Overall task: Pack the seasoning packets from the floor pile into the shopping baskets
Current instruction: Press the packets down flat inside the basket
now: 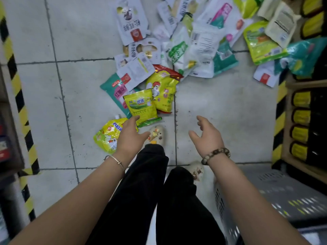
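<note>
Looking down, you have both arms stretched toward the grey tiled floor [221, 103]. Your left hand [130, 137] hangs with fingers loosely spread, grasping nothing. Its forefinger tip lies at the lower edge of a small yellow-green seasoning packet [141, 105], though you cannot tell whether it touches. That packet lies on top of a larger yellow packet printed with a rooster [163, 89] and a teal and pink packet [113, 89]. Under the same hand, partly hidden by it, lies a yellow spouted pouch with a chicken picture [107, 135].

Your right hand [208, 137] is released too, fingers slightly curved and holding nothing, above bare tile and well apart from any packet. The floor pile of white, green and teal packets [194, 41] spreads across the top of the view, the packets overlapping one another.

The grey perforated plastic shopping basket [283, 191] stands at the lower right, just beside your right forearm, too blurred to tell what it holds.

A thin metal bangle [115, 160] circles your left wrist and a brown beaded bracelet [215, 154] your right. Your black trousers [141, 191] and a cream clog with charms [160, 131] show between the arms. Yellow-and-black hazard stripes [16, 82] run along the left edge, and dark bottles with yellow caps [300, 117] fill a shelf on the right.
</note>
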Available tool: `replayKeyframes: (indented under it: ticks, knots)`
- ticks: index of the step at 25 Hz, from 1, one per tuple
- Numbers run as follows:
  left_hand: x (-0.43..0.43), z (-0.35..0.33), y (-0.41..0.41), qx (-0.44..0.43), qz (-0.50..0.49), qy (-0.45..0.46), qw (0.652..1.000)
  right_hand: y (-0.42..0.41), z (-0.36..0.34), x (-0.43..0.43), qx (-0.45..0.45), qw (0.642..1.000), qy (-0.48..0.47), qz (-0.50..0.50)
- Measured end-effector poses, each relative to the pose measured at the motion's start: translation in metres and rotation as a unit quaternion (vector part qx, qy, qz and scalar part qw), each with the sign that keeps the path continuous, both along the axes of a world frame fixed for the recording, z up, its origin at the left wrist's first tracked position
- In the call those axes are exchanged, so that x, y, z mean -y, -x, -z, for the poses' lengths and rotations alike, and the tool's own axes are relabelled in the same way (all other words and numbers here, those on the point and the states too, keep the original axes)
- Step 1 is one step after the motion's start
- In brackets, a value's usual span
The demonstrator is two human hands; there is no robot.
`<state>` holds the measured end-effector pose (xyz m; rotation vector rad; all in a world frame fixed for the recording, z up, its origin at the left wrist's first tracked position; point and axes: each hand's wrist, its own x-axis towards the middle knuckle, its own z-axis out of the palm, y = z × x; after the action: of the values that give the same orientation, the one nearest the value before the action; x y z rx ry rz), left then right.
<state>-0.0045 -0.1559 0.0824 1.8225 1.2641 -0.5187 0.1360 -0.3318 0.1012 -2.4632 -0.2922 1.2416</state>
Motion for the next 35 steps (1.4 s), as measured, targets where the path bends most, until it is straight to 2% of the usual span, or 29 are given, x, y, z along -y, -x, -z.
replayKeyframes:
  ticks: [4, 8, 12, 15, 17, 19, 22, 24, 28, 32, 35]
  knots:
    - [-0.037, 0.058, 0.046, -0.045, -0.013, -0.001, 0.999, 0.017, 0.055, -0.050, -0.059, 0.998, 0.024, -0.015]
    - [-0.072, 0.134, 0.106, -0.147, -0.012, 0.016, 0.989, 0.035, 0.132, -0.095, -0.101, 0.994, 0.043, -0.021]
    - [-0.103, 0.205, 0.152, -0.221, 0.036, -0.001, 0.975, 0.050, 0.216, -0.124, -0.087, 0.994, 0.061, 0.011]
    - [-0.118, 0.246, 0.166, -0.274, 0.118, -0.046, 0.953, 0.058, 0.269, -0.140, -0.079, 0.992, 0.088, 0.032]
    - [-0.123, 0.267, 0.171, -0.292, 0.182, -0.076, 0.936, 0.065, 0.291, -0.147, -0.061, 0.992, 0.094, 0.064]
    - [-0.126, 0.285, 0.177, -0.292, 0.198, -0.102, 0.930, 0.075, 0.306, -0.152, -0.019, 0.990, 0.099, 0.099]
    - [-0.130, 0.301, 0.184, -0.278, 0.185, -0.143, 0.932, 0.088, 0.317, -0.155, 0.060, 0.984, 0.129, 0.105]
    - [-0.133, 0.305, 0.189, -0.283, 0.169, -0.137, 0.934, 0.090, 0.321, -0.160, 0.093, 0.978, 0.149, 0.109]
    - [-0.135, 0.299, 0.193, -0.260, 0.054, -0.030, 0.964, 0.086, 0.322, -0.166, 0.073, 0.980, 0.168, 0.081]
    - [-0.125, 0.283, 0.191, -0.241, -0.002, -0.018, 0.970, 0.088, 0.307, -0.164, 0.017, 0.986, 0.046, 0.157]
    - [-0.117, 0.257, 0.181, -0.210, -0.049, -0.006, 0.976, 0.079, 0.281, -0.157, 0.020, 0.985, -0.013, 0.168]
